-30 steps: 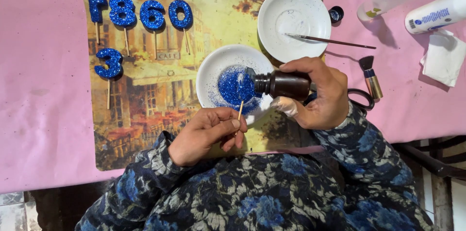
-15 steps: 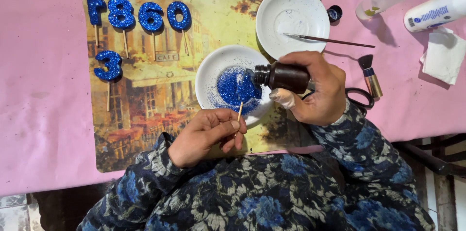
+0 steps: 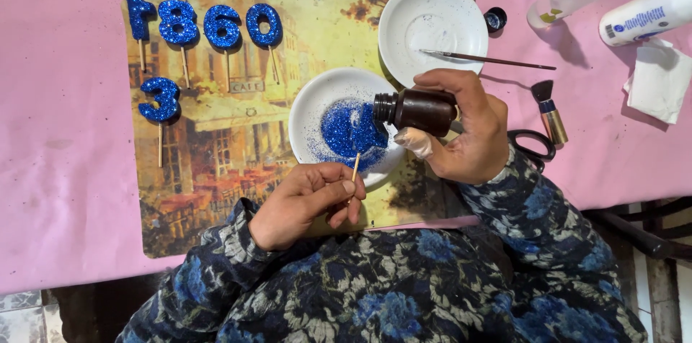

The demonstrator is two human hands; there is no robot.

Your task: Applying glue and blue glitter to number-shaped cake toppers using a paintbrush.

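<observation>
My right hand (image 3: 467,130) grips a small dark brown bottle (image 3: 419,110), tipped on its side with its open mouth over a white saucer (image 3: 313,109). A heap of blue glitter (image 3: 351,132) lies in that saucer. My left hand (image 3: 306,199) pinches a thin wooden stick (image 3: 355,167) whose upper end reaches into the glitter; what is on the end of the stick is buried in the glitter. Both hands are just in front of the saucer, over a picture placemat (image 3: 216,148).
Several blue glitter number shapes on sticks (image 3: 205,26) lie at the mat's left. A second white saucer (image 3: 432,22) holds a thin brush (image 3: 490,60). A small lid (image 3: 495,19), stubby brush (image 3: 549,109), scissors (image 3: 533,147), two bottles (image 3: 645,11) and a tissue (image 3: 659,82) lie right.
My right hand has raised the brown bottle slightly and moved it a little to the right, still tipped over the glitter saucer. My left hand has barely moved.
</observation>
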